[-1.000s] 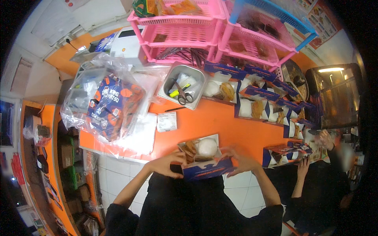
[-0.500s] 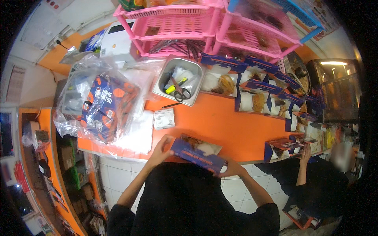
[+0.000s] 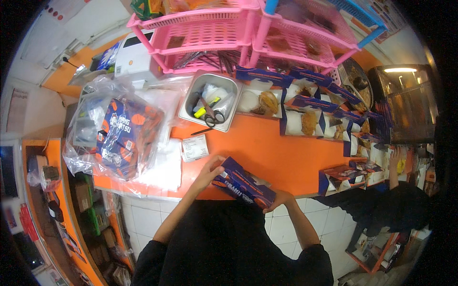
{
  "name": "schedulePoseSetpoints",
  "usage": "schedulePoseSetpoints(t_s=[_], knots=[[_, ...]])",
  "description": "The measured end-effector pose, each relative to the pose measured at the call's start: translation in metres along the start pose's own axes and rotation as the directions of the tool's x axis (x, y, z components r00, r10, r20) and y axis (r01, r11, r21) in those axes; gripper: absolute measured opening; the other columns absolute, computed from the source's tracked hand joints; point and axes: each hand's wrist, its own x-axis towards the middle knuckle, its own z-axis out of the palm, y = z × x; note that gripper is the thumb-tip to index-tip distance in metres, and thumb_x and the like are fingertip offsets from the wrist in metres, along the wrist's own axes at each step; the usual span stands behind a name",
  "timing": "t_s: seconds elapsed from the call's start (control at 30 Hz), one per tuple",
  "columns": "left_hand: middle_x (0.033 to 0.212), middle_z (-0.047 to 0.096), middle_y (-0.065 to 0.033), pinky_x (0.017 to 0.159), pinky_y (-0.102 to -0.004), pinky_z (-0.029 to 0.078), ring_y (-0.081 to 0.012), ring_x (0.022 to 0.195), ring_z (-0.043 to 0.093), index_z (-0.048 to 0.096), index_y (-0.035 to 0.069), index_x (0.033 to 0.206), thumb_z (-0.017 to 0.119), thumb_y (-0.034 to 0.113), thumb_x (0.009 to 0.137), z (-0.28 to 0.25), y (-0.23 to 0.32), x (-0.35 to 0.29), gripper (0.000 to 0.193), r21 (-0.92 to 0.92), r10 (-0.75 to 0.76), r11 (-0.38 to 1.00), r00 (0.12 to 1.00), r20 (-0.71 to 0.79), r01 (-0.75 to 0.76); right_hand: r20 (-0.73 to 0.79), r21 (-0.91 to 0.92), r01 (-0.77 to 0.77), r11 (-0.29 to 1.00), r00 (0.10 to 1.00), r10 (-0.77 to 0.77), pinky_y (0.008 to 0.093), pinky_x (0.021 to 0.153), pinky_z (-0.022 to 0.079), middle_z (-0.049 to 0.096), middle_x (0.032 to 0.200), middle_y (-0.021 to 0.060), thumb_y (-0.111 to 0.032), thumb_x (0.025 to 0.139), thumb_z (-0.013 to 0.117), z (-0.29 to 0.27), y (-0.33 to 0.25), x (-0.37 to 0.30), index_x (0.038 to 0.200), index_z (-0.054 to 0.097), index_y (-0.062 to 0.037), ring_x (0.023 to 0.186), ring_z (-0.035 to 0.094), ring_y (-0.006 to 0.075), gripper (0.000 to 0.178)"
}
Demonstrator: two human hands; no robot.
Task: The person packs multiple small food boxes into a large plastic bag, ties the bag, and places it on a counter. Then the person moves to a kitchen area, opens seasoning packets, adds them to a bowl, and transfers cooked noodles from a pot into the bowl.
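Observation:
A blue and orange cardboard food box [image 3: 244,183] is held over the near edge of the orange counter, tilted down to the right. My left hand [image 3: 211,171] grips its left end, fingers wrapped round the corner. At the other end, my right hand [image 3: 279,200] holds the lower right corner. The lid side lies over most of the opening, and the food inside is hidden. Just beyond my left hand lies a printed receipt [image 3: 194,148]. A steel container [image 3: 234,88] behind it holds scissors [image 3: 213,116], a yellow marker and small plastic bags.
Several open food boxes [image 3: 301,123] with rice and fried food line the counter's far right. A clear plastic bag [image 3: 81,143] with blue boxes stands left. Pink racks [image 3: 205,40] rise behind. At right, another person's dark sleeve [image 3: 405,205] reaches over the counter near more boxes [image 3: 341,178].
The box has turned in my hands, its lid side swinging up over the opening, so the rice and food no longer show. The other person's arm has moved farther right.

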Motion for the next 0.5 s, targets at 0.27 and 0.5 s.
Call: schedulePoseSetpoints(t_s=[0.27, 0.5], knots=[[0.083, 0.053, -0.0044, 0.071, -0.0223, 0.042, -0.0099, 0.077, 0.051, 0.051, 0.003, 0.093, 0.056, 0.02, 0.083, 0.0, -0.005, 0.003, 0.021, -0.02, -0.071, 0.997, 0.962, -0.263, 0.068, -0.557, 0.336, 0.471, 0.816, 0.798, -0.231, 0.038, 0.088, 0.039, 0.042, 0.118, 0.0123, -0.024, 0.069, 0.071, 0.019, 0.016, 0.004, 0.119, 0.038, -0.0051, 0.103, 0.046, 0.0257, 0.064], [0.087, 0.052, -0.0144, 0.073, -0.0346, 0.042, -0.0231, 0.082, 0.052, 0.049, -0.002, 0.097, 0.062, 0.029, 0.076, 0.015, -0.018, 0.011, 0.04, 0.611, 0.217, 0.783, 0.866, -0.45, 0.121, -0.881, -0.047, 0.221, 0.974, 0.45, -0.144, 0.0396, 0.09, 0.034, 0.037, 0.115, 0.0183, -0.026, 0.073, 0.065, 0.025, 0.058, 0.028, 0.122, 0.032, -0.0026, 0.11, 0.037, 0.0293, 0.063]])
